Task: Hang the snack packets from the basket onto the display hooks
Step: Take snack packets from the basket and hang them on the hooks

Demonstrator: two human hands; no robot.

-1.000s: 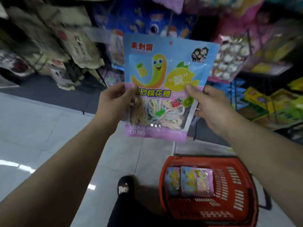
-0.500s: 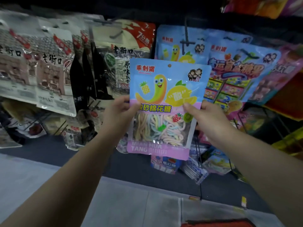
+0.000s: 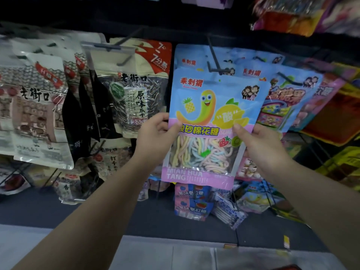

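Your left hand (image 3: 155,133) and right hand (image 3: 259,141) pinch the sides of the sour marshmallow candy packet (image 3: 210,121), its top edge just under the black display hook (image 3: 215,63). Sunflower seed bags (image 3: 134,98) hang left of that hook.

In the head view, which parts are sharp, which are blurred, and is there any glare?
Head view: the held marshmallow packet is sharp, with faint glare on its clear window; the upper-right packets are smeared; light is dim; the seed bag at left shows glossy reflections.
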